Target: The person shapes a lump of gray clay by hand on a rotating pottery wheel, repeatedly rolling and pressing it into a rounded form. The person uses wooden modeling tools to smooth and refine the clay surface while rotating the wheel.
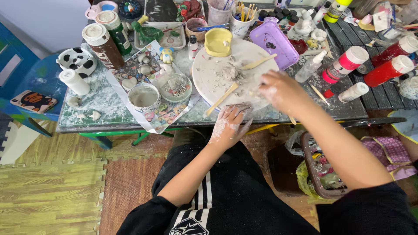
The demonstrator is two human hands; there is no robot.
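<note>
Clay dust whitens both hands at the cluttered worktop (82, 114). The left hand (229, 124) lies palm down at the near rim of the round white turntable (213, 76), its fingers (241, 111) spread loosely and resting on the rim's edge, pinching nothing. The right hand (280, 89) reaches over the turntable's right side with its back to the camera; its fingers are curled under and hidden, so I cannot tell whether they pinch anything. The grey clay lump (229, 72) sits near the middle of the turntable, well apart from the left fingers and a little way left of the right hand, touched by neither. A long wooden modelling stick (222, 99) lies slantwise on the turntable between the lump and the left hand, its lower end near the left fingertips. A second wooden tool (258, 62) lies just right of the lump, above the right hand. A yellow tub (218, 41) sits at the far rim and a purple tray (274, 42) leans at the right. A small white bowl (144, 96) stands left of the turntable, and red paint bottles (389, 69) lie further right.
</note>
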